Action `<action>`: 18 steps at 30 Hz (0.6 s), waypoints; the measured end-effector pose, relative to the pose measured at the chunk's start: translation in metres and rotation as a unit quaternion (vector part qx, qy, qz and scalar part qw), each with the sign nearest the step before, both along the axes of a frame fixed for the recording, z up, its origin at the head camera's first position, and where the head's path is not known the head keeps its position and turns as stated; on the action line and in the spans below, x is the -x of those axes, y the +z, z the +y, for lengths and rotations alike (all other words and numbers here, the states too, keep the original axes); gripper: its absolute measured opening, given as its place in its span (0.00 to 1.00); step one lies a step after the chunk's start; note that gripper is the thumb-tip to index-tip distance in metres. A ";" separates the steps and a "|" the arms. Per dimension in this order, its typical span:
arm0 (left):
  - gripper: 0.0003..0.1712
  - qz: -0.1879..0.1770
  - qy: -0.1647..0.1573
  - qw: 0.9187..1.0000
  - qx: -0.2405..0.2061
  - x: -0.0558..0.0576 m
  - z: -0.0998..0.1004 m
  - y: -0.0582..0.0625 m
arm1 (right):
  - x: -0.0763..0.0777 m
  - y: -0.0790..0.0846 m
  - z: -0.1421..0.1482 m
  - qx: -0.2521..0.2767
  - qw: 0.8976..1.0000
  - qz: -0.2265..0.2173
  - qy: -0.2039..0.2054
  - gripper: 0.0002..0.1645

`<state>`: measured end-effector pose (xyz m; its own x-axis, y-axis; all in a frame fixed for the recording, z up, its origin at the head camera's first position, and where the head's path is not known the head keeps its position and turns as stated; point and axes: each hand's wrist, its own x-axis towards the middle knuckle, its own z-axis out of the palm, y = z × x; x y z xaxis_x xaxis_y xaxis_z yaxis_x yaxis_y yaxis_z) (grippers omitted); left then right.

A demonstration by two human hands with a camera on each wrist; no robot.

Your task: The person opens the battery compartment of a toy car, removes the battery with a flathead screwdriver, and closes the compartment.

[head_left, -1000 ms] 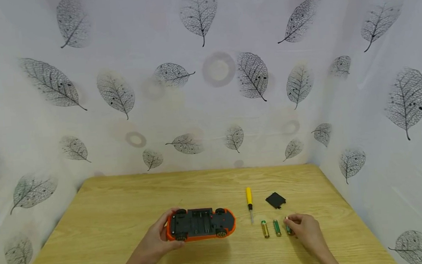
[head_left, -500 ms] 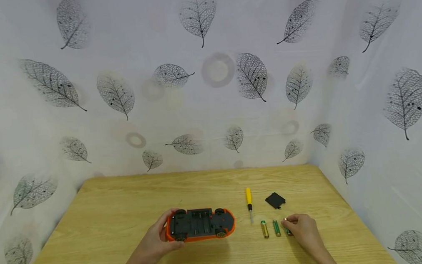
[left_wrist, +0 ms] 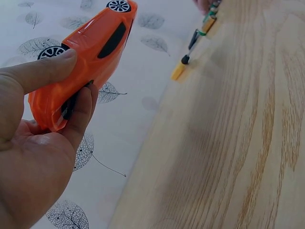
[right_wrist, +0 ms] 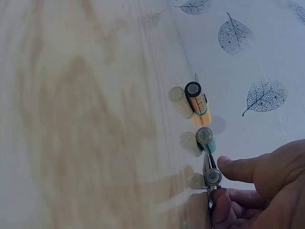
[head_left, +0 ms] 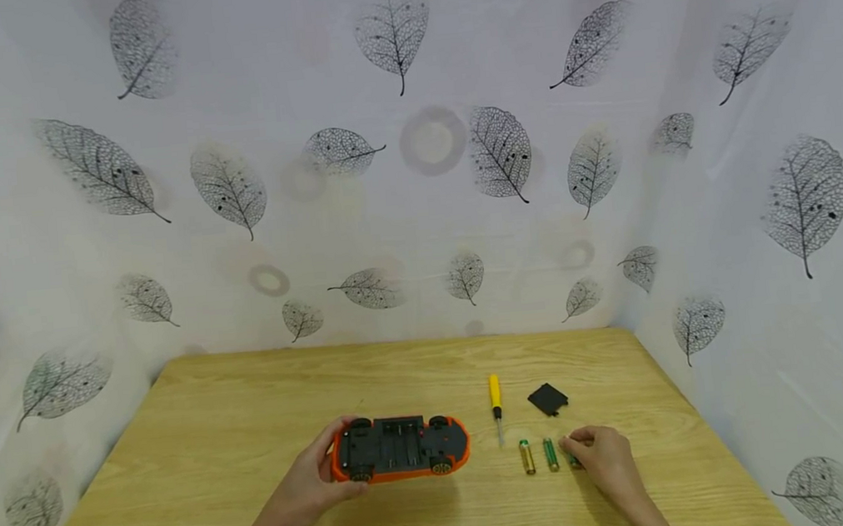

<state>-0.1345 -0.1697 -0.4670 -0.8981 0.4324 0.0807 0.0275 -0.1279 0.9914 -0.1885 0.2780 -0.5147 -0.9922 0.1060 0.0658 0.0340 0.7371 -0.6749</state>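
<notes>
My left hand [head_left: 306,486] grips an orange toy car [head_left: 445,443] by its rear end, held above the table with its black underside facing the head camera. A slotted battery compartment [head_left: 401,443] lies uncovered in the middle of that underside. In the left wrist view, the thumb presses one side of the car's orange body [left_wrist: 88,55] and the fingers curl round the other. My right hand [head_left: 609,462] pinches the rightmost battery [right_wrist: 213,177] between thumb and index finger, low at the table. Beside it lie a green battery [head_left: 551,455] and a gold-and-green battery [head_left: 527,457].
Behind the batteries lie a yellow-handled screwdriver [head_left: 495,394] and a square black battery cover [head_left: 549,400]. The wooden table [head_left: 238,404] meets a leaf-printed curtain [head_left: 358,227] at the back and sides.
My right hand has shifted slightly left with the rightmost battery, closer to the green one. The left hand and the car have stayed in place.
</notes>
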 end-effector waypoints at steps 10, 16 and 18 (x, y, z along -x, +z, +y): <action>0.52 0.007 -0.001 1.000 0.005 0.000 0.001 -0.001 | -0.004 0.009 -0.001 0.008 1.000 -0.023 -0.012 0.19; 0.52 0.003 0.002 1.000 0.006 0.000 0.002 -0.001 | -0.003 0.005 0.002 0.014 0.999 -0.022 -0.020 0.19; 0.52 0.002 0.004 1.000 0.008 0.000 0.002 -0.001 | -0.002 0.004 0.002 0.018 0.999 -0.025 -0.022 0.19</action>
<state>-0.1347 -0.1679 -0.4677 -0.9010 0.4268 0.0775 0.0321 -0.1124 0.9931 -0.1863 0.2803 -0.5110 -0.9885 0.1507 0.0112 0.1002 0.7095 -0.6975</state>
